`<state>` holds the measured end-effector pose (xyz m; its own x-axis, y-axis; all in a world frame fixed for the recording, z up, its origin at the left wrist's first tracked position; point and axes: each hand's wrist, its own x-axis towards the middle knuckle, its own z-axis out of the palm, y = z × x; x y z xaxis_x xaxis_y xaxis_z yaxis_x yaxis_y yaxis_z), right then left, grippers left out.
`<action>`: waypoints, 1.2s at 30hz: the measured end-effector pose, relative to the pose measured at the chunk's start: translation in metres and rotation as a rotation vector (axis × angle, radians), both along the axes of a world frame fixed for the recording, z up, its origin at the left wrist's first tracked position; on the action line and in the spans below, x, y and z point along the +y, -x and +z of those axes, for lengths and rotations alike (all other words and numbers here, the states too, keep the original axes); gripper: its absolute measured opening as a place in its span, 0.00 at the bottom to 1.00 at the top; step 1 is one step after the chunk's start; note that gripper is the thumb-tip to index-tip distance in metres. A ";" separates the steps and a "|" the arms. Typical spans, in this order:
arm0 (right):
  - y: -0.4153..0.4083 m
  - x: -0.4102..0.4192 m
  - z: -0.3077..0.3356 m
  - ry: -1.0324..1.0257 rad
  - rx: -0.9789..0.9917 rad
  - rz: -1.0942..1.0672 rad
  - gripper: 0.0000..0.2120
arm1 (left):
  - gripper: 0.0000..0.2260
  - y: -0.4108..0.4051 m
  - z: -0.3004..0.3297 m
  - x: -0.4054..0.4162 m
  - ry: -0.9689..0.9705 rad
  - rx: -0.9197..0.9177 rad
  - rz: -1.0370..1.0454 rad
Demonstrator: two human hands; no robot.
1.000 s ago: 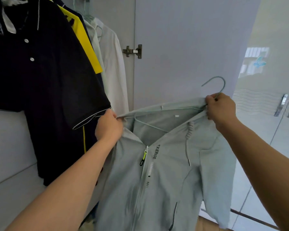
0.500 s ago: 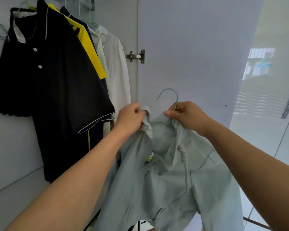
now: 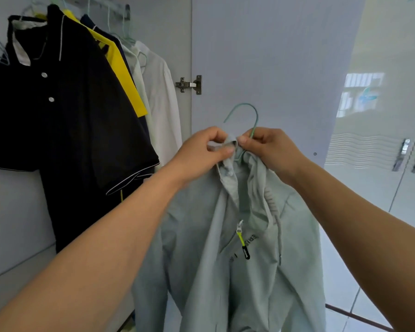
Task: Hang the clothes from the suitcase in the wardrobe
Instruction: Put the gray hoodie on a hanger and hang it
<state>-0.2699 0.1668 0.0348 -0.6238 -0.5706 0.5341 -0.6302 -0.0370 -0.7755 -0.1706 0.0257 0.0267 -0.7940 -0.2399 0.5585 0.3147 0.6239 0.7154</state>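
Pale-green zip jacket (image 3: 244, 259) bunched at collar, w/ hanger (image 3: 246, 116).

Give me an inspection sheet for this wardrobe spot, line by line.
Surface: nothing seen; no table or floor work area, only the wardrobe wall.
Job's things: pale green zip jacket on a green wire hanger, held up, not yet on the rail.
Clutter: nothing seen.
Grippers: left hand pinches the jacket collar; right hand grips the hanger neck.
Cables: nothing seen; only the jacket's drawcord.
Surroundings: black polo, yellow shirt and white shirt already hung; open door with hinge.
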 end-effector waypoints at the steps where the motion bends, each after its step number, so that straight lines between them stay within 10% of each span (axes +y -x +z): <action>1: 0.000 0.001 0.001 0.034 -0.009 -0.031 0.07 | 0.08 0.000 0.000 -0.002 0.120 -0.064 0.074; 6: 0.010 0.008 0.004 0.119 -0.111 -0.178 0.05 | 0.04 -0.008 0.007 -0.007 0.318 -0.017 0.283; 9: 0.033 0.030 0.009 0.196 -0.146 -0.556 0.05 | 0.08 -0.022 0.027 -0.030 0.103 0.108 0.306; 13: 0.023 0.048 0.009 -0.153 -0.274 0.000 0.25 | 0.11 -0.038 0.034 -0.041 -0.082 0.155 0.173; 21: -0.002 0.011 0.042 -0.614 0.497 -0.390 0.26 | 0.11 -0.054 0.069 -0.060 -0.059 0.285 0.266; 24: -0.028 -0.015 0.062 -0.574 0.659 -0.233 0.29 | 0.11 -0.055 0.076 -0.053 0.067 0.214 0.215; 29: -0.028 -0.025 0.076 -0.520 0.361 -0.192 0.40 | 0.09 -0.074 0.079 -0.071 0.041 0.288 0.308; 36: -0.028 -0.017 0.088 -0.381 0.476 0.000 0.21 | 0.09 -0.098 0.096 -0.094 -0.110 0.385 0.446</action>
